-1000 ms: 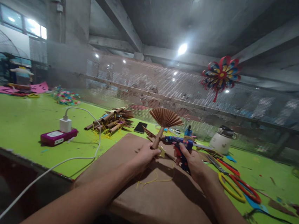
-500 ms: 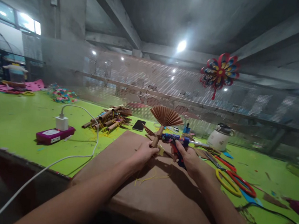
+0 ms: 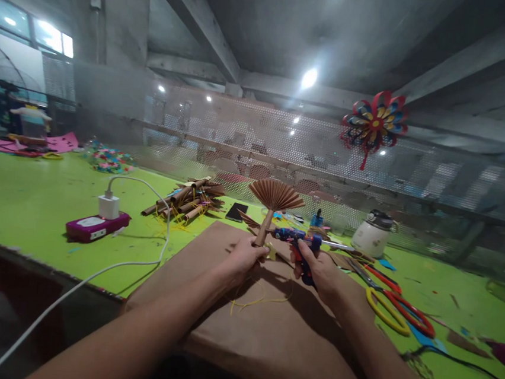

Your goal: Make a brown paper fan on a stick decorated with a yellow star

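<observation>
My left hand (image 3: 246,258) is closed around the lower end of a brown rolled-paper tube with a pleated paper fan (image 3: 276,195) spread at its top. The piece stands nearly upright, tilted slightly right. In my right hand (image 3: 314,267) is a dark blue hot glue gun (image 3: 297,236), its nozzle pointing left at the tube. Whether nozzle and paper touch, I cannot tell. A glue stick (image 3: 339,245) juts from the gun's back. Thin yellow string (image 3: 262,301) hangs below my left hand onto a brown paper-covered board (image 3: 220,335).
Left are a purple power strip (image 3: 81,230) with a white charger and cable, and a pile of paper tubes (image 3: 189,199). A phone (image 3: 237,212) lies behind the board. Right are yellow-handled scissors (image 3: 386,312), red-handled scissors (image 3: 414,315) and a white jug (image 3: 371,235).
The fan piece has tilted and shifted a little to the left relative to the glue gun. Both hands keep their holds. The whole view has shifted slightly.
</observation>
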{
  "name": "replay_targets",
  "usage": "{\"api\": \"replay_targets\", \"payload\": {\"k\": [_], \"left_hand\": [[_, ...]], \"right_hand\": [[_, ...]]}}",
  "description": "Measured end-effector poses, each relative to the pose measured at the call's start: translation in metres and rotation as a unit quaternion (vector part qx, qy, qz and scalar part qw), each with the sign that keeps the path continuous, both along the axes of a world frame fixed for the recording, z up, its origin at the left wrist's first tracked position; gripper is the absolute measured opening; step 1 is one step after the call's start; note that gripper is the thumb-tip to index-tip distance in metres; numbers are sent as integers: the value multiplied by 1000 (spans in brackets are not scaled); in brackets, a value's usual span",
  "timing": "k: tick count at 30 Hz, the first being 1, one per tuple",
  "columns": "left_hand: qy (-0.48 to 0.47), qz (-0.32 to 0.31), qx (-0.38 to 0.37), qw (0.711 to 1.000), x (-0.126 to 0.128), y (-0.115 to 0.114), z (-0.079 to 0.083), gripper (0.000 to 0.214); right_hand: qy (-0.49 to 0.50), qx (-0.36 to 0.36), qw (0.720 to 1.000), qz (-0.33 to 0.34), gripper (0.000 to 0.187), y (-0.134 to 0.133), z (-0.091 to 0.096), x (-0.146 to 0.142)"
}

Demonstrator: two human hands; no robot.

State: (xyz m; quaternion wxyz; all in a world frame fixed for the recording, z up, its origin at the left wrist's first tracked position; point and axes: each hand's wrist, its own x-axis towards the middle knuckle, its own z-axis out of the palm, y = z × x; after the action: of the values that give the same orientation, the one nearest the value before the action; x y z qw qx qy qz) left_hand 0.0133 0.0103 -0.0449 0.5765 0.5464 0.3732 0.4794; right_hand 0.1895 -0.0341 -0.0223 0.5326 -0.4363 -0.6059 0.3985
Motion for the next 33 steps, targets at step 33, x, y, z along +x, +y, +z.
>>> {"api": "replay_targets", "payload": {"k": [33], "left_hand": [[8,7,-7,1000,3,-8,4,12]], "right_hand": [[0,10,1000,-30,49,-1,1,-12]]}}
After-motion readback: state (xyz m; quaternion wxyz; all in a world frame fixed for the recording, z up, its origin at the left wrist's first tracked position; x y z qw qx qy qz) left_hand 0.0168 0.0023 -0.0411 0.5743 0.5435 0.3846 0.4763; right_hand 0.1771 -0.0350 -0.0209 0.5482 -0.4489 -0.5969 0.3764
